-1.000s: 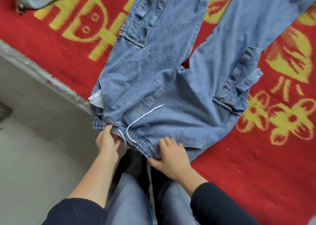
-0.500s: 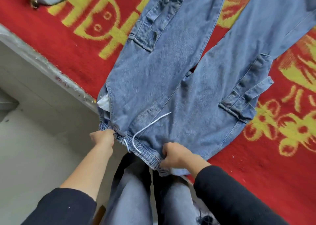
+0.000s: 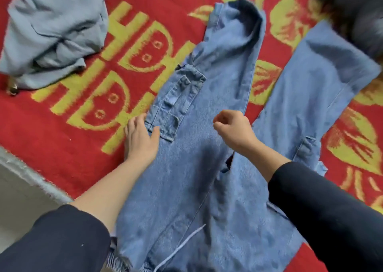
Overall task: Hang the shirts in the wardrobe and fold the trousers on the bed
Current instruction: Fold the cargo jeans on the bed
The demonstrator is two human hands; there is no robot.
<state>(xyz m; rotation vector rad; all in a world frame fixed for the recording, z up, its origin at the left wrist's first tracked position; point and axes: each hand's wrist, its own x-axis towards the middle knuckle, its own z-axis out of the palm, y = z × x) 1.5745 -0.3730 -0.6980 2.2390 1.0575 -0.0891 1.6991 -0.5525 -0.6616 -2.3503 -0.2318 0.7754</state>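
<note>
Where dark garment (image 3: 356,13) overlaps trousers (image 3: 203,168), hem hidden; waistband (image 3: 119,262) cut off.

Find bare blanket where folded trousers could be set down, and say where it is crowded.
Free: blanket between grey garment and jeans; also right of the jeans. Crowded: the narrow strip between the legs, and by the dark garment.

Both hands have left the elastic waistband (image 3: 118,263) of the blue denim cargo trousers (image 3: 196,178). The left hand (image 3: 141,139) now lies flat by the thigh pocket (image 3: 174,104), and the right hand (image 3: 232,131) hovers curled above that leg.
</note>
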